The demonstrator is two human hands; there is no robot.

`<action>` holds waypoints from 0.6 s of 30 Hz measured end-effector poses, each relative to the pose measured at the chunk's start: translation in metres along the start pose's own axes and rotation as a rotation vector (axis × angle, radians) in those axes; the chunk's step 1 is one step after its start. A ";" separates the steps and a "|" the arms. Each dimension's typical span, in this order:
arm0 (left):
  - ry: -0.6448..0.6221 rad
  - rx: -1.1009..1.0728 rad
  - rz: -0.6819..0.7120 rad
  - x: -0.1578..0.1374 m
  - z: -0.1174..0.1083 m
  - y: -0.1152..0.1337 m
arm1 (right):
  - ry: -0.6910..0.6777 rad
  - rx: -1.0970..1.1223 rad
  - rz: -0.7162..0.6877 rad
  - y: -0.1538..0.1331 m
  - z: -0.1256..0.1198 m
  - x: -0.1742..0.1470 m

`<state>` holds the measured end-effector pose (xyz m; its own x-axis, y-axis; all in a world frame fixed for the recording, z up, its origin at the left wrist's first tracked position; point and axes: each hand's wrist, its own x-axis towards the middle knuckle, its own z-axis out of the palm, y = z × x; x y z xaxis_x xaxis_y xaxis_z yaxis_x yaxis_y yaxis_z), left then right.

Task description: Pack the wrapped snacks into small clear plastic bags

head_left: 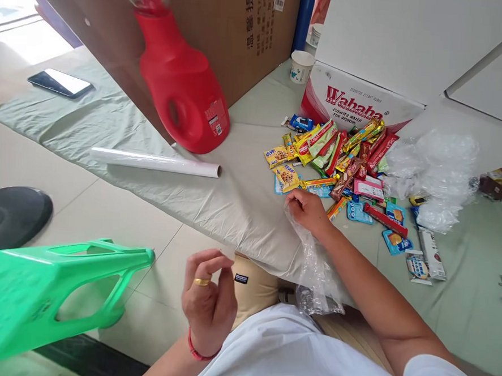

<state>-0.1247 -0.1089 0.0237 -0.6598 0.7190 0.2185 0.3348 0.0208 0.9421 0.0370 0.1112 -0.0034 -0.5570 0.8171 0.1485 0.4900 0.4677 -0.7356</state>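
My right hand (308,211) is closed at the near edge of a pile of wrapped snacks (334,150), pinching the top of a clear plastic bag (316,277). The bag hangs crumpled over the table edge towards my lap; I cannot tell whether anything is in it. Below the table edge, my left hand (210,299) is raised in front of my body with its fingers curled and the thumb against the index finger. Nothing shows in that pinch. A yellow cookie packet (286,177) lies just beyond my right hand.
A red jug (189,88) stands beside a large cardboard box (226,33). A film roll (159,163) and a phone (62,82) lie to the left. Clear filled bags (439,165) sit right of the snacks, before a Wahaha carton (353,103). A green stool (57,289) stands at lower left.
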 end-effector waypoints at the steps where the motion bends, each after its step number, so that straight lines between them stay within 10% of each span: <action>1: -0.089 -0.068 -0.052 0.005 0.008 0.007 | 0.032 0.003 -0.025 0.000 0.001 -0.001; 7: -0.616 -0.458 -0.840 0.032 0.084 0.015 | 0.233 0.057 -0.076 -0.003 0.001 -0.017; 12: -0.681 -0.535 -0.831 0.036 0.117 0.014 | 0.206 -0.042 -0.038 0.002 -0.014 -0.040; 18: -0.807 -0.466 -0.900 0.061 0.103 -0.004 | 0.155 -0.266 0.004 0.019 -0.032 -0.052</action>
<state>-0.0972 0.0064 0.0075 0.1153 0.7955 -0.5950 -0.3838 0.5881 0.7119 0.0965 0.0880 -0.0042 -0.4558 0.8512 0.2602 0.6620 0.5196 -0.5402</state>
